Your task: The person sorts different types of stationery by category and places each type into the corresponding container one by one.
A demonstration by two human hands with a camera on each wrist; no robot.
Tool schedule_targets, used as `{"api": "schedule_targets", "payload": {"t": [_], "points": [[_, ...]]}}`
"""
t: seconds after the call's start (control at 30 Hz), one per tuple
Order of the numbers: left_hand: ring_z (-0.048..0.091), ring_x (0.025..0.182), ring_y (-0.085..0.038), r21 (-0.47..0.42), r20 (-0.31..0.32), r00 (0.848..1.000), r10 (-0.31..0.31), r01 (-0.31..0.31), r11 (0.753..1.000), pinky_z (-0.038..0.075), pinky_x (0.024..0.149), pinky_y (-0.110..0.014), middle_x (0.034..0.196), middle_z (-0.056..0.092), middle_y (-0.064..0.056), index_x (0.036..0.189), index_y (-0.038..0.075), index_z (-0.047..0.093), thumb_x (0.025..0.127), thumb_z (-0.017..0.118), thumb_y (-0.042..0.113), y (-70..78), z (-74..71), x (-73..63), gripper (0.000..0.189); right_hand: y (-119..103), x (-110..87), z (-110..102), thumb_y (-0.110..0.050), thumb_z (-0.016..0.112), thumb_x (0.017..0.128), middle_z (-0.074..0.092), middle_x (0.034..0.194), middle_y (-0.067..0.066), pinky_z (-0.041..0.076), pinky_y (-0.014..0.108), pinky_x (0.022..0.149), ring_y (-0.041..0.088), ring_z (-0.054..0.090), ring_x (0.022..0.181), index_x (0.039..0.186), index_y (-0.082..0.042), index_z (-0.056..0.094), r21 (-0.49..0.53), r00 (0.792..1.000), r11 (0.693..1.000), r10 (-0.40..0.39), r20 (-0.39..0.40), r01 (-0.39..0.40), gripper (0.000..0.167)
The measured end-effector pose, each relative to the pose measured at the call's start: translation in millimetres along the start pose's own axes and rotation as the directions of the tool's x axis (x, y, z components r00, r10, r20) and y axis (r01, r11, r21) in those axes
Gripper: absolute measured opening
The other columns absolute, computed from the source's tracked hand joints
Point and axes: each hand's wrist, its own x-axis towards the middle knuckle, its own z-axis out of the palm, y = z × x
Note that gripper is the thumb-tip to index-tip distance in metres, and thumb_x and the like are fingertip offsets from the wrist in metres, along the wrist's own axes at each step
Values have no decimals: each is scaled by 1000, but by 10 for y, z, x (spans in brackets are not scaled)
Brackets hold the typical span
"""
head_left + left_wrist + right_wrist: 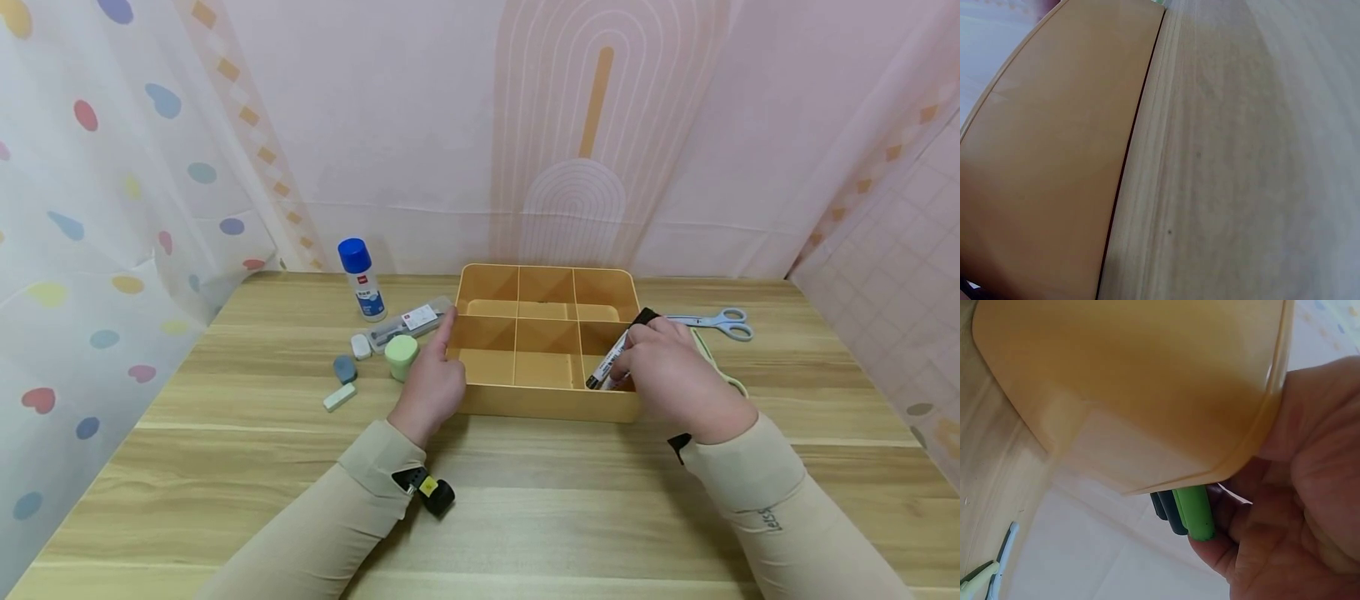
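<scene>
While my left hand [429, 385] lays a straight index finger against the box [547, 402], my right hand [667, 371] has its fingers clamped on the markers [608, 362] slanting in the front right compartment [597, 333], and I judge them light, stiff and slightly slippery, best gripped mid-barrel.

A pale wood-grain tabletop [570, 525] meets a pinkish curtain [382, 133] printed with nested arches [574, 196] and a mustard bar [597, 104], while the left cloth [112, 217] carries coloured spots [85, 115] and hearts [39, 400], and the right cloth [900, 225] a faint grid beside orange diamonds [893, 152], under soft, fairly even light.
</scene>
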Motion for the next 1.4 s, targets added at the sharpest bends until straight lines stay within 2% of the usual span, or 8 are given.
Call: {"api": "schedule_targets", "payload": {"t": [0.13,0.37,0.67,0.87,1.0,1.13,1.27,1.4], "points": [[26,160,-28,3,-2,1000,1,-1,1000,48,66,-30,177,17,2,171,30,13,96,36,-4,4,0,-1,85,3,3,2,-13,87,80,58,81,-6,41,45,82,25,51,89,77,-30,83,-13,1000,1000,-9,-11,8,18],[36,154,-30,3,-4,1000,4,-4,1000,44,53,-26,177,17,3,171,30,13,96,36,-4,-4,4,9,85,10,6,4,-12,88,80,58,82,-5,40,47,84,26,51,90,78,-30,83,-8,1000,1000,-4,-16,4,18],[35,155,-29,-1,-4,1000,2,-2,1000,42,52,-25,177,17,2,171,30,14,96,36,-4,-11,2,16,85,13,4,4,-8,88,80,60,84,-4,40,47,84,27,51,92,80,-31,83,1,1000,1000,11,-12,-11,23],[43,148,-32,4,-1,1000,1,-1,1000,41,49,-25,177,17,2,170,32,13,96,36,-4,-15,2,15,85,9,5,-6,-6,88,80,58,83,-3,39,44,81,27,51,90,86,-27,86,1,1000,1000,18,-25,-18,22],[44,147,-33,6,0,1000,1,-1,1000,42,50,-25,177,17,2,170,32,13,97,36,-4,-14,2,17,85,18,8,-23,3,80,83,58,83,-2,37,44,82,27,49,89,91,-23,87,38,999,999,34,-42,-32,28],[35,155,-29,8,-1,1000,1,-1,1000,44,54,-26,177,17,3,170,31,13,97,36,-4,-8,0,12,84,48,17,-43,9,69,83,62,86,4,36,46,82,29,49,91,92,-20,86,58,997,998,42,-70,-38,35],[31,157,-28,-3,2,1000,4,-4,1000,45,54,-26,177,16,4,171,29,13,97,36,-4,-5,-3,7,84,80,26,-74,9,67,83,64,88,5,37,48,83,31,50,92,95,-18,86,58,994,996,66,-83,-62,34],[35,155,-29,-7,3,1000,7,-7,1000,43,51,-25,177,15,4,171,28,14,96,36,-5,1,-5,0,84,118,22,-130,4,68,85,65,93,6,39,51,84,34,52,94,103,-13,84,73,991,992,112,-75,-107,30]]}}
